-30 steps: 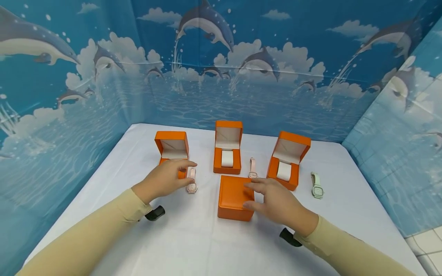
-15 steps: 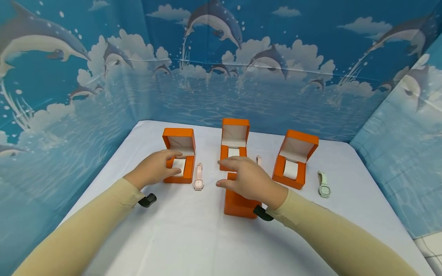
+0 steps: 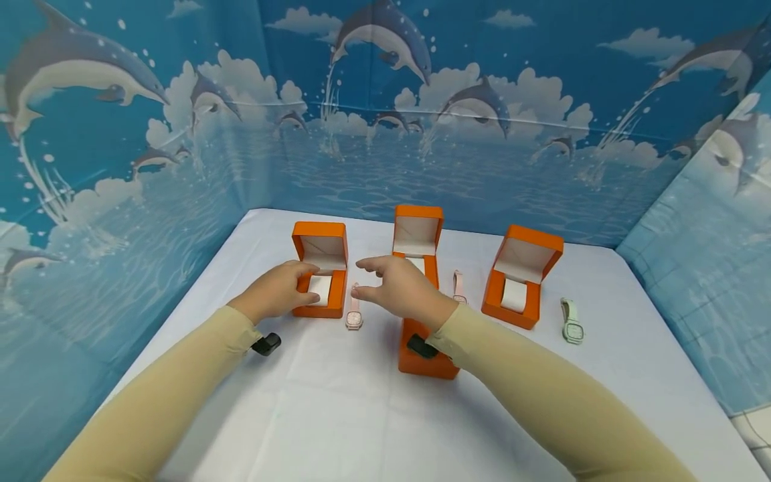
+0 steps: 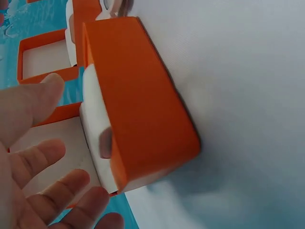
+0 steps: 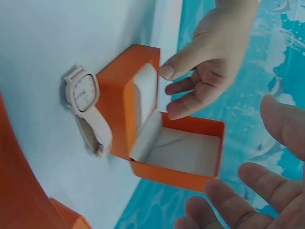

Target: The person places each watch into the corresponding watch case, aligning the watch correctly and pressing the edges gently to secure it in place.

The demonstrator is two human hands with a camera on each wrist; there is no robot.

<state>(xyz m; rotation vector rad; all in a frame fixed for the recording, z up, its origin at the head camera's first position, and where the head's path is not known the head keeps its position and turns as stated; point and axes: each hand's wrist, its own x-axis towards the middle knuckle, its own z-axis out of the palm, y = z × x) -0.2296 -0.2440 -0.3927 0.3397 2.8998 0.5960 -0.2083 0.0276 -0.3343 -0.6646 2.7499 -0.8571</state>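
My left hand (image 3: 275, 290) hovers at the left side of an open orange watch box (image 3: 335, 294), fingers and thumb spread and holding nothing. Inside that box sits a white cushion (image 3: 320, 290). Just right of the box lies a pink watch (image 3: 354, 314), its square dial and curved strap clear in the right wrist view. Above the table my right hand (image 3: 400, 289) is held with parted fingers, also with nothing in it, near this watch. It partly hides the middle open box (image 3: 418, 229) and a closed orange box (image 3: 427, 365) below it.
A third open box (image 3: 521, 278) with a white cushion stands on the right. Another pink watch (image 3: 459, 288) lies between the middle and right boxes. A green watch (image 3: 571, 323) is at the far right. Dolphin-print curtains (image 3: 373, 161) border the white-covered table (image 3: 337, 415).
My right hand has moved left from the closed box toward the left box and pink watch. The left hand has shifted slightly, uncovering the left box's cushion. The head view has turned a little left.
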